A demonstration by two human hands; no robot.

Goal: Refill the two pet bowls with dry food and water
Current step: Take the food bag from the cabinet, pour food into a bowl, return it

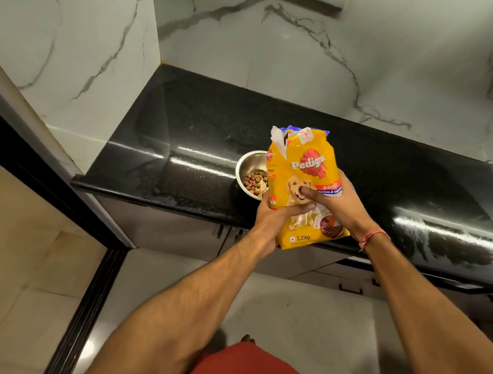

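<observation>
A yellow bag of dry dog food (306,174) with a torn-open top stands nearly upright over the black counter (184,139). My left hand (272,219) grips its lower left side, thumb across the front. My right hand (336,200) grips its right side, thumb pressed on the dog picture. Just left of and behind the bag sits a steel bowl (248,164) with brown and pale kibble (254,183) in its bottom; the bag hides the bowl's right part. A second bowl is not in view.
White marble walls (281,49) close the counter at the back and left. The counter front edge runs below the bag, with dark cabinet handles (349,288) under it. A black door frame (87,292) stands at the left on the tiled floor.
</observation>
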